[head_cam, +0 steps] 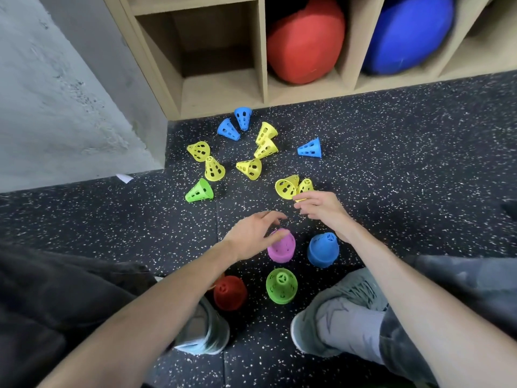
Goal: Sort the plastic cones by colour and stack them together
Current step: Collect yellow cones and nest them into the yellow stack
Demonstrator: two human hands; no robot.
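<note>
Upright cone stacks stand on the speckled floor near my feet: pink (282, 249), blue (323, 251), green (281, 286) and red (230, 293). My left hand (253, 236) hovers over the pink stack with relaxed fingers, its thumb near the top. My right hand (321, 206) reaches to two yellow cones (288, 186) lying on their sides, fingertips at the rim of one; a grip is not plain. Further out lie several loose yellow cones (249, 168), three blue cones (310, 148) and one green cone (199, 191).
A wooden cubby shelf (263, 88) stands behind the cones, holding a red ball (305, 40) and a blue ball (408, 32). A grey concrete wall (61, 102) is at left. My shoes (333, 329) and knees frame the stacks.
</note>
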